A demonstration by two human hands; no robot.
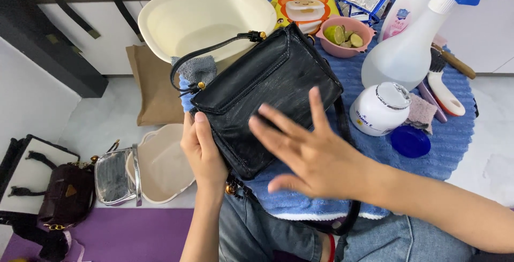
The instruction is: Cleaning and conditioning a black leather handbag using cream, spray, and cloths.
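Note:
A black leather handbag (pixel 257 85) with a thin strap and gold fittings is held tilted above a blue towel (pixel 450 133). My left hand (pixel 202 152) grips the bag's lower left edge, thumb on the front flap. My right hand (pixel 308 149) lies flat and spread on the bag's front, fingers pointing up and left. Whitish smears show on the leather near the fingers.
A cream basin (pixel 206 16) stands behind the bag. On the towel are a pink bowl of lime pieces (pixel 345 36), two white spray bottles (pixel 409 42), an open white jar (pixel 380 109) with its blue lid (pixel 410 141), and brushes (pixel 444 88). A silver bag (pixel 115 176) and dark brown bag (pixel 67 192) lie left.

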